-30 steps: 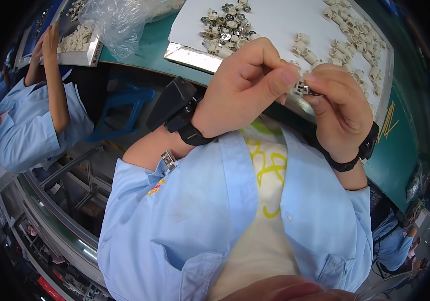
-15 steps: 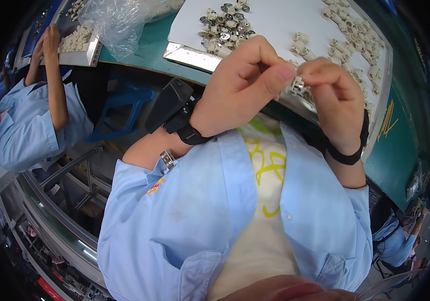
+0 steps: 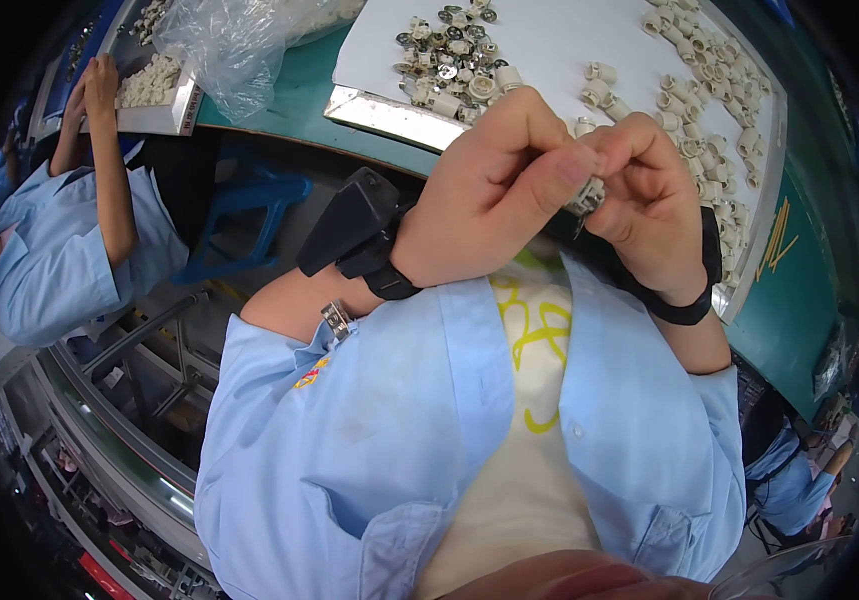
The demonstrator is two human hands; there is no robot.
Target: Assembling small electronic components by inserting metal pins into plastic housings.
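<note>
Close together above the near edge of a white tray, my left hand (image 3: 494, 195) and my right hand (image 3: 654, 205) are both closed in a pinch on one small white-and-metal fitting (image 3: 586, 197). The fitting sits between the fingertips, partly covered by them, and a thin dark piece shows at its lower end. Beyond my left hand lies a heap of small white-and-metal fittings (image 3: 446, 55). Past my right hand, many cream-coloured cylindrical shells (image 3: 709, 60) are spread over the tray (image 3: 549, 30).
A green table (image 3: 294, 130) bears the tray, whose raised metal rim (image 3: 389, 112) faces me. Clear plastic bags (image 3: 229, 55) lie at the far left. Further left a co-worker in a light blue shirt (image 3: 59, 250) handles cream parts (image 3: 152, 80). A blue stool (image 3: 244, 215) stands between us.
Both hands have come slightly nearer to me. My right hand has turned, its fingers curling in, and the fitting is now tilted lower between the fingertips.
</note>
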